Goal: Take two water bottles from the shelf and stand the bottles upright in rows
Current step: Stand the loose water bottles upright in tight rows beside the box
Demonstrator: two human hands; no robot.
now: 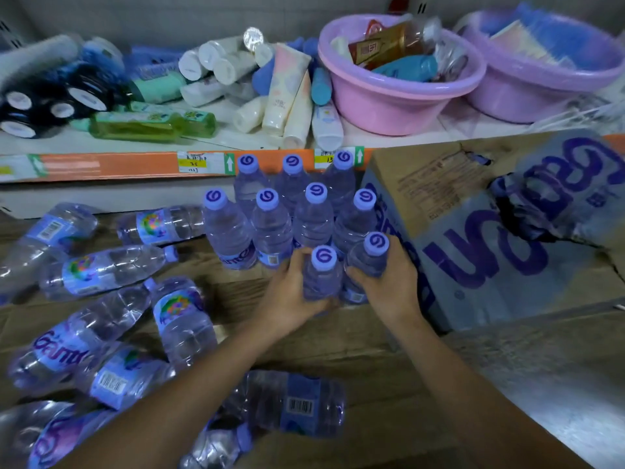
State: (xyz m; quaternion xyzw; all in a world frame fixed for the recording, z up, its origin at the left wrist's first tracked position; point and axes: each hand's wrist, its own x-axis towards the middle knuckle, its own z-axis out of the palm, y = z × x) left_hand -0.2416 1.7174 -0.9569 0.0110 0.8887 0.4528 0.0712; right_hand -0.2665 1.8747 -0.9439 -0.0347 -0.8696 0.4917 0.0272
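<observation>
Several clear water bottles with purple caps stand upright in rows (270, 214) on the wooden shelf surface (355, 353), beside a cardboard box. My left hand (291, 296) grips an upright bottle (323, 275) at the front of the group. My right hand (389, 282) grips a second upright bottle (370, 258) just right of it, against the box. Both bottles stand close together in a new front row. Several more bottles lie on their sides (111, 269) to the left and near my forearms.
A torn cardboard box (507, 238) with purple lettering fills the right side. Above, an upper shelf with an orange price strip (135, 164) holds tubes, lotion bottles and two pink basins (399, 96) of goods. Lying bottles crowd the left and bottom.
</observation>
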